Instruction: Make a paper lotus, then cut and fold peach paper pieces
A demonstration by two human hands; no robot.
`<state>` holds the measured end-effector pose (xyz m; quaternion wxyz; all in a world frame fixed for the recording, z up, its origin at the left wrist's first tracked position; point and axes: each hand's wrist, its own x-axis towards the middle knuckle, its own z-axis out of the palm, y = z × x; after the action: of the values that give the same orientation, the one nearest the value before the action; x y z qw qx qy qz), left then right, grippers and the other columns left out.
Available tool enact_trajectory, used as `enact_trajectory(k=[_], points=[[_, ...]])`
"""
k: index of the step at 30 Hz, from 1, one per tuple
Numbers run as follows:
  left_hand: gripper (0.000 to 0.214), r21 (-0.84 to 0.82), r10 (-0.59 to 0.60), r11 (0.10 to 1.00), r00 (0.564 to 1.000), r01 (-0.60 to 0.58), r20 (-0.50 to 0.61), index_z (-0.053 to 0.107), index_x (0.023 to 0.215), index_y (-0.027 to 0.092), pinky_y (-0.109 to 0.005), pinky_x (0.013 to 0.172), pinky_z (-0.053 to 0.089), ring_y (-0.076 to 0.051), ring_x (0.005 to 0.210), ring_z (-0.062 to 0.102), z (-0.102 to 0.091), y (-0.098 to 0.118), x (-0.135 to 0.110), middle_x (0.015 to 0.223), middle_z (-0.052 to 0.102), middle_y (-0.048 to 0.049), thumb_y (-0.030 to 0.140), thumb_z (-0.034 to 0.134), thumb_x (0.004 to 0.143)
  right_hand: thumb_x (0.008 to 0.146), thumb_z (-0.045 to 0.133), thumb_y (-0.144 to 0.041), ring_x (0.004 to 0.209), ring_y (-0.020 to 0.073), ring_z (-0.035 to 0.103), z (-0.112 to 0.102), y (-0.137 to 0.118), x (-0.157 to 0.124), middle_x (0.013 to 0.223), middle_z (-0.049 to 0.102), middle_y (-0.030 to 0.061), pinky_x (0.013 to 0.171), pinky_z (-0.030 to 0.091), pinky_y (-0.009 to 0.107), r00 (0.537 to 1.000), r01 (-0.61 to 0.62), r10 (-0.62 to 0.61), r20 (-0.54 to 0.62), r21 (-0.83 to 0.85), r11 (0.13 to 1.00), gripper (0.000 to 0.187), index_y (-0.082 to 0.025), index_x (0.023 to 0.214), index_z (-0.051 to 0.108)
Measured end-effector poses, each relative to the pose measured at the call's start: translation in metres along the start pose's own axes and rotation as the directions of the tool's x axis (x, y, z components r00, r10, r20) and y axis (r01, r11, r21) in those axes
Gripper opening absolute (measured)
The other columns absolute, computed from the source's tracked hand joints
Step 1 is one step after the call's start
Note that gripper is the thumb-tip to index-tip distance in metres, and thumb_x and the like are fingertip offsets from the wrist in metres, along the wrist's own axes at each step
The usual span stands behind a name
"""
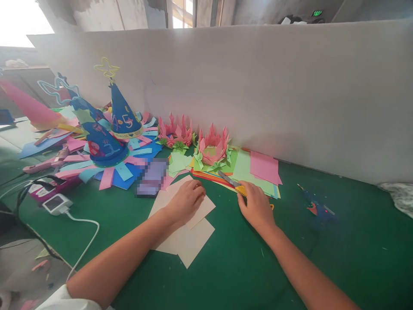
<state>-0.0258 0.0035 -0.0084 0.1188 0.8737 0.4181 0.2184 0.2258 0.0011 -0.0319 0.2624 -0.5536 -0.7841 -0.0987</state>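
Your right hand (256, 206), just right of the middle of the frame, is closed around a utility knife (241, 189); its yellow handle runs under your fingers, and its grey front end points up and left over the near edge of a stack of coloured paper (241, 168). Your left hand (186, 200) lies palm down on the pale paper sheets (200, 241) at the centre of the frame, fingers bent; from this angle I can't tell whether they pinch the top sheet or merely rest on it. The sheets overlap at differing angles on the green table (232, 262), with corners pointing right and toward the bottom of the frame.

Above your hands, near the middle, two pink paper crowns (213, 144) with green leaves sit side by side, the right one on top of the coloured stack. In the upper left, blue cone hats (124, 112) stand among pink and light-blue paper strips. Lower down on the left, a white charger (58, 203) trails its cable toward your left forearm. A blue glue gun (319, 209) lies at the right of the frame, well apart from your right hand.
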Motion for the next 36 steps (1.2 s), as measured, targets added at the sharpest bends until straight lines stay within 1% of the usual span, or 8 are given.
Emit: enact_trajectory(k=[3,6,9,12,17,21,28,36], points=[[0.024,-0.009,0.039,0.999,0.999,-0.039,-0.002,0.059,0.087,0.019,-0.036,0.085,0.044,-0.019,0.093,0.053,-0.002,-0.001,0.0,0.097,0.056,-0.0065,0.021,0.036,0.093,0.084,0.043,-0.016,0.084,0.0277,0.056,0.0,0.001,0.0,0.1,0.062,0.0117,0.071,0.044,0.04,1.0,-0.017,0.017,-0.002,0.041,0.999,0.031,-0.019,0.114,0.049],[0.027,-0.024,0.022,0.999,1.0,-0.022,-0.01,0.06,0.084,0.019,-0.035,0.084,0.045,-0.019,0.094,0.052,-0.002,-0.004,0.0,0.099,0.056,-0.0063,0.018,0.034,0.093,0.084,0.044,-0.014,0.09,0.0273,0.056,-0.003,-0.001,0.0,0.103,0.062,0.0112,0.076,0.045,0.041,1.0,-0.022,0.022,0.001,0.127,0.992,0.031,-0.019,0.114,0.05],[0.028,-0.007,-0.009,1.0,0.999,0.009,-0.041,0.058,0.084,0.018,-0.036,0.083,0.045,-0.019,0.092,0.053,-0.001,-0.007,0.001,0.097,0.056,-0.007,0.018,0.032,0.094,0.085,0.044,-0.015,0.098,0.0265,0.054,-0.008,-0.003,0.0,0.107,0.061,0.0105,0.083,0.045,0.042,0.999,0.049,-0.049,-0.001,0.201,0.978,0.033,-0.019,0.117,0.05],[0.028,0.035,0.002,0.999,0.997,0.0,-0.076,0.057,0.089,0.017,-0.038,0.085,0.044,-0.02,0.094,0.052,0.0,-0.012,0.001,0.097,0.056,-0.008,0.019,0.029,0.095,0.086,0.043,-0.015,0.104,0.0256,0.053,-0.016,-0.002,0.002,0.111,0.061,0.0096,0.088,0.044,0.044,0.987,0.145,-0.158,0.031,0.249,0.958,0.035,-0.021,0.12,0.05],[0.028,0.027,0.003,1.0,0.999,-0.002,-0.05,0.056,0.091,0.018,-0.037,0.085,0.045,-0.02,0.095,0.053,0.002,-0.017,0.0,0.098,0.056,-0.008,0.021,0.029,0.096,0.088,0.041,-0.011,0.105,0.0212,0.056,-0.036,0.003,0.001,0.115,0.06,0.0069,0.089,0.048,0.04,0.913,0.227,-0.337,0.232,0.399,0.889,0.037,-0.027,0.118,0.055],[0.026,0.012,0.007,1.0,0.999,-0.006,-0.041,0.056,0.094,0.018,-0.037,0.087,0.045,-0.02,0.097,0.052,0.002,-0.016,-0.002,0.1,0.055,-0.0081,0.022,0.03,0.095,0.087,0.04,-0.01,0.103,0.0204,0.057,-0.048,0.004,-0.01,0.111,0.061,0.0079,0.088,0.049,0.039,0.871,0.246,-0.397,0.289,0.444,0.862,0.036,-0.026,0.113,0.059],[0.018,0.009,-0.036,0.999,0.999,0.036,-0.001,0.054,0.095,0.019,-0.039,0.09,0.044,-0.022,0.1,0.051,-0.003,-0.01,-0.001,0.102,0.054,-0.0081,0.028,0.039,0.092,0.086,0.042,-0.011,0.099,0.0217,0.058,-0.042,0.014,-0.023,0.108,0.063,0.0082,0.086,0.05,0.042,0.901,0.258,-0.368,0.23,0.398,0.88,0.035,-0.026,0.111,0.061],[0.017,0.043,-0.07,0.997,0.997,0.069,0.038,0.052,0.094,0.017,-0.041,0.092,0.042,-0.023,0.102,0.049,-0.004,-0.005,-0.001,0.104,0.053,-0.009,0.033,0.046,0.09,0.086,0.044,-0.012,0.096,0.0209,0.059,-0.044,0.012,-0.022,0.107,0.063,0.0082,0.083,0.051,0.04,0.901,0.275,-0.371,0.223,0.368,0.888,0.035,-0.025,0.113,0.061]])
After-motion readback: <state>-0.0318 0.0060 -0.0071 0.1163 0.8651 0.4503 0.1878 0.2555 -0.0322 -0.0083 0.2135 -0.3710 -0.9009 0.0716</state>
